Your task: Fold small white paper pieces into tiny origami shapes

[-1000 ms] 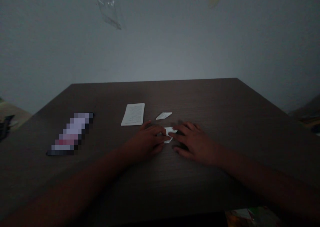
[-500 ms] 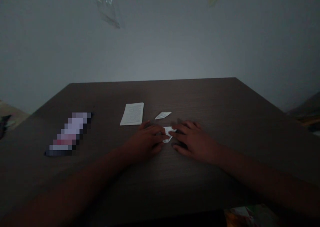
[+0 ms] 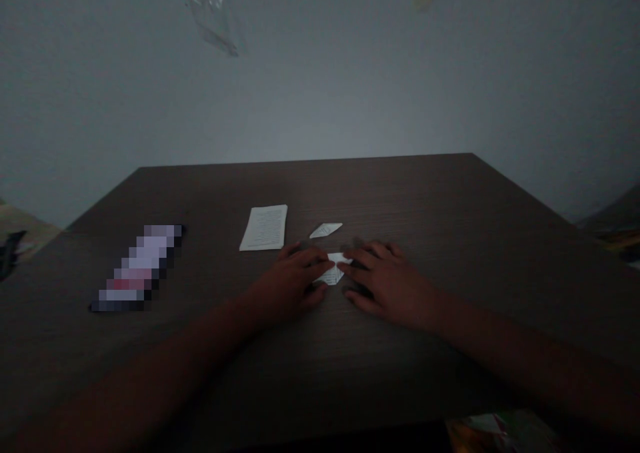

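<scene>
A small folded piece of printed paper (image 3: 332,276) lies flat on the dark table between my two hands. My left hand (image 3: 295,278) rests over its left side with the fingers stretched out and touching it. From the right, my right hand (image 3: 387,278) lies with spread fingers, its fingertips on the paper's right part. Some of the paper is hidden beneath the fingers. Just beyond it is another folded paper (image 3: 326,230), shaped like a narrow diamond, which neither hand touches.
A stack of printed paper sheets (image 3: 265,228) sits beyond my left hand. At the left lies a phone-like dark-edged slab (image 3: 140,266) with a pixelated face. A clear plastic bag (image 3: 213,13) hangs on the wall behind the table (image 3: 375,190).
My left fingers have shifted slightly on the folded paper, so more of its lower left printed part shows. My right hand stays nearly in place.
</scene>
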Available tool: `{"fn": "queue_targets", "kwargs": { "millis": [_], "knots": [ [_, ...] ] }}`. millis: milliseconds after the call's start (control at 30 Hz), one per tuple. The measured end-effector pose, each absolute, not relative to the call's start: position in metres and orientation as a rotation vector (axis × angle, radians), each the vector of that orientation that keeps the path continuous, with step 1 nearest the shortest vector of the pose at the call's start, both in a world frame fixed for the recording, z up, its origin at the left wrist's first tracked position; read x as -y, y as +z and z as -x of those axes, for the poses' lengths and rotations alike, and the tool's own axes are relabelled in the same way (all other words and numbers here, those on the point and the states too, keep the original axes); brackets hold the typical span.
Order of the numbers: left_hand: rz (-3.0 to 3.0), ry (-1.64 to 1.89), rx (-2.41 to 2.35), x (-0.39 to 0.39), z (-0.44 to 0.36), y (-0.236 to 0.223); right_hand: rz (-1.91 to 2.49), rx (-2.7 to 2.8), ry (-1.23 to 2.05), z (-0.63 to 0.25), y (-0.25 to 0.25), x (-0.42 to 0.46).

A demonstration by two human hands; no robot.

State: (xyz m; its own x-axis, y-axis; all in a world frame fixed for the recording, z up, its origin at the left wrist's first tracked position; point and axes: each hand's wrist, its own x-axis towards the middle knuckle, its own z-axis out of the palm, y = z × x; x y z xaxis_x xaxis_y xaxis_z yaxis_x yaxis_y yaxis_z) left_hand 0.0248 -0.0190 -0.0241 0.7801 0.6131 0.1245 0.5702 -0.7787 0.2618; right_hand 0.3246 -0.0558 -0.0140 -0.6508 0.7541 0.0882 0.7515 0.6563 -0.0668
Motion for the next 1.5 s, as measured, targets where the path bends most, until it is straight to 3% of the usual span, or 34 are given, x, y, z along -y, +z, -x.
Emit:
{"fn": "queue_targets", "kwargs": {
  "millis": [800,1500],
  "knots": [
    [-2.784,0.222,-0.956,0.024,-0.029,-0.018,1.059,2.792,0.261,-0.320,-0.003,0.065],
    [-2.667,0.264,-0.940,0.019,-0.024,-0.020,0.971,2.711,0.229,-0.322,-0.018,0.059]
  ]
}}
